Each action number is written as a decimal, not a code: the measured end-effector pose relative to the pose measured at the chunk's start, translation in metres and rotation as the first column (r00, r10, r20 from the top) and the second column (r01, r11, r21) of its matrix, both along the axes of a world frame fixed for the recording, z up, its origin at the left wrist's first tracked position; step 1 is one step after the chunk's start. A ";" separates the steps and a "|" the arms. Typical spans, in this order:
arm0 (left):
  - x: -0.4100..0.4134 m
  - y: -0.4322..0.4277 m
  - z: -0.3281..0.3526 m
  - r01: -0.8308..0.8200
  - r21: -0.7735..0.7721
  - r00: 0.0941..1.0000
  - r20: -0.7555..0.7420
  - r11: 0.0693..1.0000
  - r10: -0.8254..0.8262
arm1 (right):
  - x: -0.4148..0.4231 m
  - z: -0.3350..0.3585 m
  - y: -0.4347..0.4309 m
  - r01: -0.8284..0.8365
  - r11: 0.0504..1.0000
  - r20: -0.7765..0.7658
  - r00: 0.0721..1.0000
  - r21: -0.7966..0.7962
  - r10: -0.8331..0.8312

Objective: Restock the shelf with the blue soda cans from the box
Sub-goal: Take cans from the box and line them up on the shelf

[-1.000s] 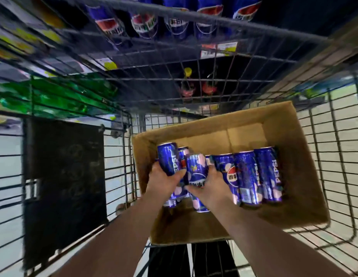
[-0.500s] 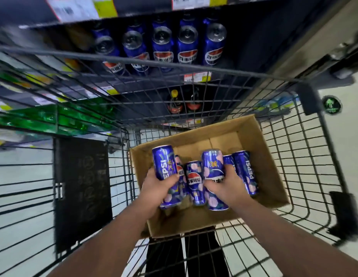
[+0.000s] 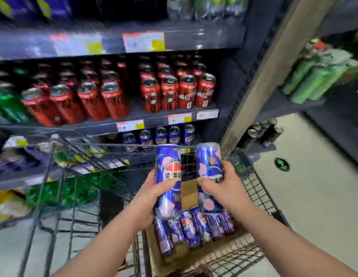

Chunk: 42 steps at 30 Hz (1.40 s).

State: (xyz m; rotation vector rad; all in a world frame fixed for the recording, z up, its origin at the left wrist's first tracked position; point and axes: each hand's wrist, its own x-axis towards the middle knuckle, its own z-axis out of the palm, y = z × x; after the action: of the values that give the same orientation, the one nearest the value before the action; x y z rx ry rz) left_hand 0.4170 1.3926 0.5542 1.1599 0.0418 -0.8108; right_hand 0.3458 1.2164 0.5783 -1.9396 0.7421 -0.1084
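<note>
My left hand grips a tall blue soda can upright, and my right hand grips a second blue can beside it. Both cans are lifted above the cardboard box, which lies in the wire cart. Several more blue cans lie on their sides in the box below my hands. On the shelf behind the cart's far rim stands a row of blue cans.
Red cans fill the shelf above the blue row. Green bottles sit on a shelf unit at the right, past a grey upright post. Pale floor opens to the right of the cart.
Both hands have lifted their cans up out of the box, and my view has swung upward from the box to the shelves.
</note>
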 end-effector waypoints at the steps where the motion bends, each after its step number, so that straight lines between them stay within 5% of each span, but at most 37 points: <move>1: -0.002 0.001 0.013 0.016 -0.013 1.000 0.023 1.000 -0.016 | -0.003 0.015 0.002 0.003 1.000 0.040 0.999 0.009 -0.003; 12: -0.065 0.038 0.104 -0.055 -0.094 0.961 0.267 0.994 0.078 | -0.079 0.122 0.046 -0.082 0.996 0.233 0.970 0.043 0.070; 26: -0.214 0.140 0.150 -0.273 -0.064 0.896 0.345 0.960 0.278 | -0.191 0.145 0.135 -0.238 0.969 0.298 0.931 0.066 0.209; 34: -0.229 0.268 0.181 -0.415 -0.142 0.802 0.408 0.898 0.436 | -0.187 0.182 0.242 -0.386 0.922 0.366 0.864 0.038 0.347; 42: -0.217 0.494 0.191 -0.600 -0.143 0.652 0.484 0.787 0.584 | -0.131 0.195 0.461 -0.527 0.848 0.455 0.769 0.056 0.448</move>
State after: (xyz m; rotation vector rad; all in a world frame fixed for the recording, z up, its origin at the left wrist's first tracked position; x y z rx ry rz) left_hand 0.2003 1.8870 0.7453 1.2533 -0.0036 0.1031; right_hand 0.2146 1.6771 0.7730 -1.7831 -0.0635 -0.1317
